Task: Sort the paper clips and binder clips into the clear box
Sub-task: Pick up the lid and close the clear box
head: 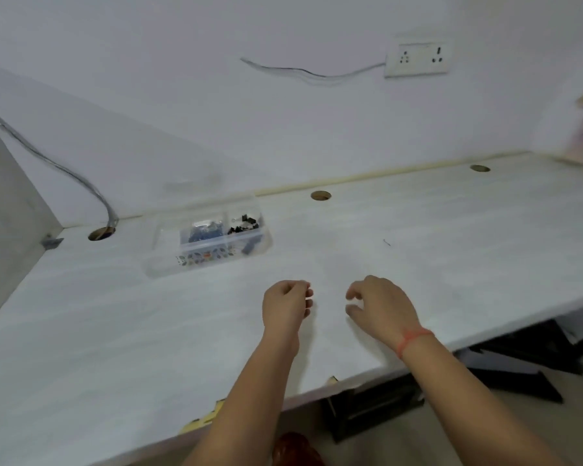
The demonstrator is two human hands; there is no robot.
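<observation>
The clear box [169,260] sits on the white desk [115,331], toward the back left. One of its compartments holds blue paper clips [201,232] and another holds black binder clips [244,225]. A single black binder clip [249,247] lies in the box's front right part. My left hand [288,304] hovers over the desk in front of the box with fingers curled in and nothing visible in them. My right hand [381,306], with a red thread at the wrist, hovers beside it with fingers loosely bent and apart, holding nothing.
Three round cable holes [321,196] run along the desk's back edge, and a grey cable [48,163] drops into the left one. A power socket [418,60] is on the wall. A tiny dark speck [387,242] lies on the desk. Black frame parts [519,364] lie below the front edge.
</observation>
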